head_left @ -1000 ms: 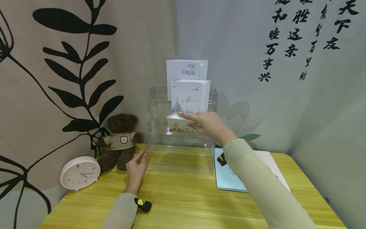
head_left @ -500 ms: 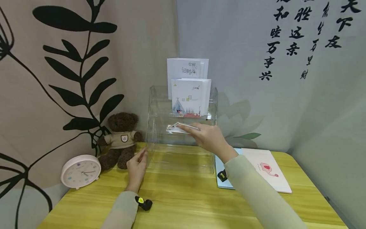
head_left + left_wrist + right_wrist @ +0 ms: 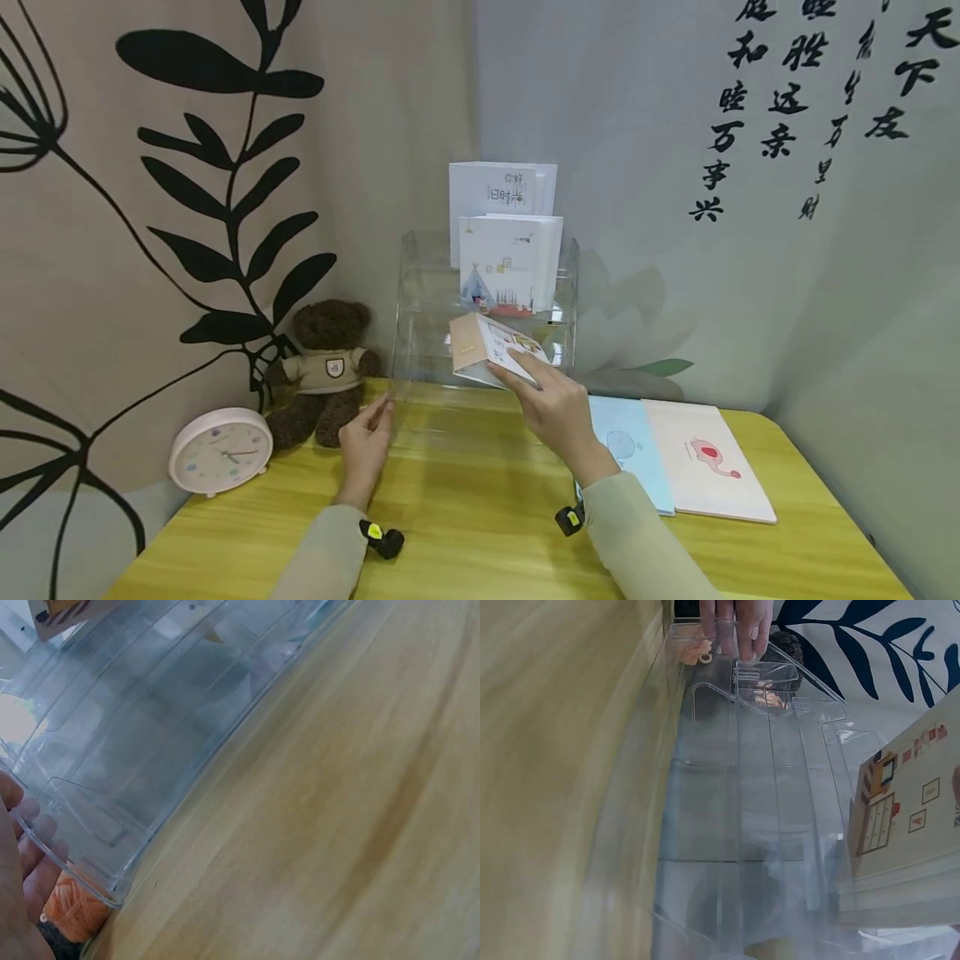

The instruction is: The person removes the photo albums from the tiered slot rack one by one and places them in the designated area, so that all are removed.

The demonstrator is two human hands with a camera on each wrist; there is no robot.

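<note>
A clear acrylic rack (image 3: 420, 333) with stepped tiers stands on the table. My left hand (image 3: 366, 437) holds its left side edge; in the left wrist view, the fingers (image 3: 46, 862) lie along that clear side panel (image 3: 90, 825). My right hand (image 3: 558, 408) grips a thick white book (image 3: 513, 346) with printed pictures and a tan edge. It is tilted in front of the rack's middle tiers; whether it touches the rack I cannot tell. The right wrist view shows its illustrated cover (image 3: 911, 802) close up. Higher on the rack stand white books, one with a tent picture (image 3: 498, 267), another behind it (image 3: 495, 187).
A brown teddy bear (image 3: 330, 375) sits left of the rack, beside a pink clock (image 3: 221, 450). An orange yarn ball (image 3: 75, 911) lies near the rack's left corner. On the right lie a blue booklet (image 3: 626, 442) and a pale pink booklet (image 3: 708, 458).
My right hand has come lower and nearer with the book and turned it, so its tan edge now shows. The left hand stays at the rack's side. The head view has shifted slightly.
</note>
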